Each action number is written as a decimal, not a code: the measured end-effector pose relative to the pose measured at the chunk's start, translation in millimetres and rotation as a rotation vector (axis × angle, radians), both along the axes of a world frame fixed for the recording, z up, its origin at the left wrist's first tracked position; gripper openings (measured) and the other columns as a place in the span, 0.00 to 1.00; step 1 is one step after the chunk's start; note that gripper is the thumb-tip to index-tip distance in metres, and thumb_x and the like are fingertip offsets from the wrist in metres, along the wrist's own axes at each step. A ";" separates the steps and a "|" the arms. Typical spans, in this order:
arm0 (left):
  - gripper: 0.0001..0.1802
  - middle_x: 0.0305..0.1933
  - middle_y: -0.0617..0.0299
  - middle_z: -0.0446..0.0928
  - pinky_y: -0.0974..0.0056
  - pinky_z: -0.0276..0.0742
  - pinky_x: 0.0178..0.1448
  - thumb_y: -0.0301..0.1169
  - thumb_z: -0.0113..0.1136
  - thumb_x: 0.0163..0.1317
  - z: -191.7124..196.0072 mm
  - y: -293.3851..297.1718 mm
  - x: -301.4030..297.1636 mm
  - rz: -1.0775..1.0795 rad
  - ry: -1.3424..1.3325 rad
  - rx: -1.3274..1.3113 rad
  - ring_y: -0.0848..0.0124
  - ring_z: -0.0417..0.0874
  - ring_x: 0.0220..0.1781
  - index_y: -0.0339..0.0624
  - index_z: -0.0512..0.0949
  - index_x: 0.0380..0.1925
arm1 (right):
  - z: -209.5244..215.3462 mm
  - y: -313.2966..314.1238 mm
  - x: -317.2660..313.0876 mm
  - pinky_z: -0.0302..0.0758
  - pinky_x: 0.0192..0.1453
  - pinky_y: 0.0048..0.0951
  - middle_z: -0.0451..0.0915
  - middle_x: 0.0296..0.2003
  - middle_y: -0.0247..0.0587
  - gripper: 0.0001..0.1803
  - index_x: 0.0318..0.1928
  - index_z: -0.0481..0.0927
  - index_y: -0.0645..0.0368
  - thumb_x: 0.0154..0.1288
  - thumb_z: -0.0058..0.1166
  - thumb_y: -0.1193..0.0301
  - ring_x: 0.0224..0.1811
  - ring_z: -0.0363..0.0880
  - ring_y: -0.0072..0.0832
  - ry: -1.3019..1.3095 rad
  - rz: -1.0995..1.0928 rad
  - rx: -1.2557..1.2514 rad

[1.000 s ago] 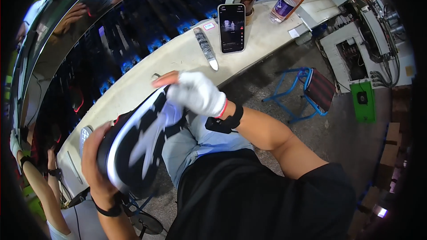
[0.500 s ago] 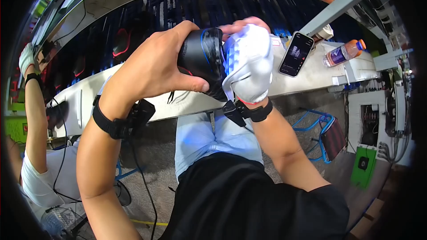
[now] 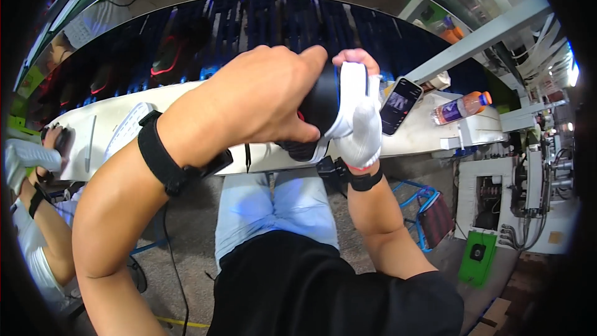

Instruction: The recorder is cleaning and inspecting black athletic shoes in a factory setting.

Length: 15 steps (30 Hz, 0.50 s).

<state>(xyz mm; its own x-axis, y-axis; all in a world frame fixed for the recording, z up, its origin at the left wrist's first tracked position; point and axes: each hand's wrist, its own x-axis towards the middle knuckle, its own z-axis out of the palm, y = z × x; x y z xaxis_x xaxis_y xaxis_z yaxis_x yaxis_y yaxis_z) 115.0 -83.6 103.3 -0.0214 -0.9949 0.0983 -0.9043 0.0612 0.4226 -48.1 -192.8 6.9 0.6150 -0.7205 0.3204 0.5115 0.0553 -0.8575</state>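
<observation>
My left hand (image 3: 258,96), bare, is pinching the black shoe (image 3: 324,98) between thumb and fingers; its far fingertips are hiding behind it. My right hand (image 3: 360,129), in a white glove (image 3: 364,140) that is leaving its fingertips bare, is clasping the shoe's white side; how hard it's pressing, I can't tell. The shoe is sitting between both hands in front of me, apparently off the bench (image 3: 74,130). If I'm pushing unevenly, the smooth upper could be twisting from under my thumb, or the glove's cloth sliding. Just right of the glove the phone (image 3: 400,106) is resting, with the bottle (image 3: 459,111) farther along; a slip that way could be knocking either. Below my left forearm a cable (image 3: 176,267) is hanging, and a wide swing could be snagging it.
</observation>
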 end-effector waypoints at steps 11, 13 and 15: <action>0.36 0.39 0.51 0.82 0.50 0.83 0.40 0.38 0.86 0.47 12.2 10.3 -74.8 -0.292 -0.210 -0.140 0.50 0.89 0.39 0.37 0.73 0.50 | 34.9 26.9 -90.6 0.77 0.68 0.30 0.77 0.58 0.41 0.40 0.78 0.67 0.69 0.72 0.55 0.58 0.63 0.78 0.29 0.098 0.051 0.094; 0.37 0.39 0.53 0.80 0.51 0.81 0.40 0.38 0.87 0.47 11.9 16.0 -78.3 -0.264 -0.278 -0.096 0.51 0.88 0.38 0.37 0.73 0.50 | 32.0 22.2 -106.4 0.75 0.71 0.36 0.78 0.70 0.55 0.38 0.76 0.69 0.70 0.71 0.53 0.61 0.66 0.82 0.39 0.300 -0.045 -0.283; 0.38 0.43 0.54 0.82 0.52 0.83 0.44 0.37 0.86 0.43 20.9 18.9 -76.9 -0.307 -0.314 0.014 0.53 0.88 0.42 0.37 0.75 0.52 | 30.7 34.8 -113.0 0.74 0.74 0.40 0.78 0.69 0.58 0.39 0.77 0.68 0.69 0.72 0.59 0.60 0.67 0.81 0.44 0.356 -0.110 -0.419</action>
